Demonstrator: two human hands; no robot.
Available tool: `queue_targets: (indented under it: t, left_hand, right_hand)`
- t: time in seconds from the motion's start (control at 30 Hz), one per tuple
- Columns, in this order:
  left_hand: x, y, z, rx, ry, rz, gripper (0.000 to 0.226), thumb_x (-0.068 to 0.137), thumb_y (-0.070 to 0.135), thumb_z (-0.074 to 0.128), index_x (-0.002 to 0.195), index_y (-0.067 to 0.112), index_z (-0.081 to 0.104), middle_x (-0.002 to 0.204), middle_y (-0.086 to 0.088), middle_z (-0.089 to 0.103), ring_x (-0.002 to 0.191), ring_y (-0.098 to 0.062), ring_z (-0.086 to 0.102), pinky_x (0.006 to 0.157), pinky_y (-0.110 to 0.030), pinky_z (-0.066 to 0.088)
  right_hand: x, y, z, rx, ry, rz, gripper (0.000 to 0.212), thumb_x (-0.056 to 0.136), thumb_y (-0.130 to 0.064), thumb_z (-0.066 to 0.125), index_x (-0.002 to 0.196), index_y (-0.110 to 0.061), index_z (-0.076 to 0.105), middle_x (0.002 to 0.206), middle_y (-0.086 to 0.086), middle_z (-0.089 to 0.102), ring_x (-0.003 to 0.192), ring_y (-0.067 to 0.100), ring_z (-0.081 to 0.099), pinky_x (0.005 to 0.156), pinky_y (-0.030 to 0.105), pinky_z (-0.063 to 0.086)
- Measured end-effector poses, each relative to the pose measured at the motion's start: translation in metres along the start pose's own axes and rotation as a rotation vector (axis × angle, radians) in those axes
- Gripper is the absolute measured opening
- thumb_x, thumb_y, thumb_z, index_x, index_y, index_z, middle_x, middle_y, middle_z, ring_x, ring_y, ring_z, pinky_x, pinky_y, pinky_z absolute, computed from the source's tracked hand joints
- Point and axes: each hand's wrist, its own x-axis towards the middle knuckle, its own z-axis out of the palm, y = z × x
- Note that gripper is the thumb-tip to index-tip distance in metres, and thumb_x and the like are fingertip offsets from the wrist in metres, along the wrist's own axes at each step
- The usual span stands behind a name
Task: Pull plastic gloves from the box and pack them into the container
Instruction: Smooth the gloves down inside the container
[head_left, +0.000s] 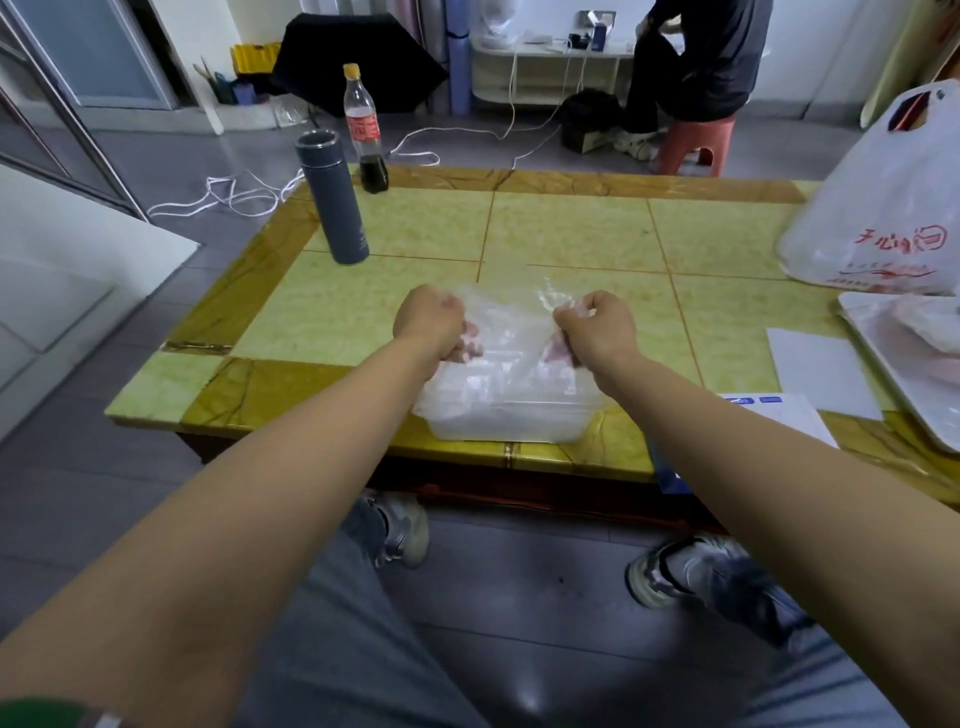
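Just above the clear container at the table's near edge: thin plastic glove, spread between 2 hands. Both curled tight, left hand and right hand, fingers pinching the film at opposite sides. Looks near weightless, limp, slick, easily torn; best gripped by bunched edges, then pressed down flat. Further off: grey flask, cola bottle, white bag.
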Motion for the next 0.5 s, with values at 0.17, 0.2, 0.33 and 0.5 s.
queue_targets:
  t: [0.17, 0.2, 0.33, 0.5]
  left_hand:
    - [0.007, -0.009, 0.009, 0.552, 0.208, 0.224, 0.024, 0.103, 0.020, 0.034, 0.120, 0.007, 0.046, 0.103, -0.009, 0.057, 0.085, -0.025, 0.051, 0.067, -0.035, 0.039]
    - [0.008, -0.011, 0.011, 0.591, 0.211, 0.243, 0.024, 0.103, 0.018, 0.033, 0.121, 0.007, 0.044, 0.102, -0.011, 0.058, 0.083, -0.025, 0.050, 0.066, -0.035, 0.039]
    - [0.012, -0.016, 0.021, 0.683, 0.223, 0.278, 0.025, 0.100, 0.009, 0.034, 0.124, 0.005, 0.039, 0.101, -0.014, 0.061, 0.080, -0.028, 0.051, 0.063, -0.037, 0.038]
    - [0.019, -0.023, 0.034, 0.722, 0.195, 0.275, 0.029, 0.098, 0.006, 0.036, 0.127, 0.004, 0.038, 0.105, -0.016, 0.063, 0.090, -0.033, 0.059, 0.064, -0.037, 0.040]
  right_hand:
    - [0.010, -0.003, -0.018, 0.002, 0.122, 0.006, 0.009, 0.091, -0.012, 0.056, 0.089, -0.015, 0.047, 0.067, 0.004, 0.061, 0.039, 0.010, 0.057, 0.046, 0.024, 0.043]
    - [0.013, -0.002, -0.021, -0.016, 0.162, -0.013, 0.009, 0.090, -0.012, 0.056, 0.091, -0.016, 0.048, 0.069, 0.002, 0.059, 0.047, 0.014, 0.060, 0.053, 0.028, 0.046]
    - [0.020, -0.003, -0.028, -0.108, 0.298, -0.189, 0.017, 0.089, -0.015, 0.058, 0.105, -0.015, 0.053, 0.093, -0.003, 0.053, 0.081, 0.011, 0.051, 0.063, 0.018, 0.038]
    - [0.015, -0.010, -0.007, -0.039, -0.164, -0.090, 0.012, 0.090, -0.004, 0.053, 0.091, -0.015, 0.059, 0.083, 0.000, 0.059, 0.067, 0.013, 0.056, 0.058, 0.023, 0.049]
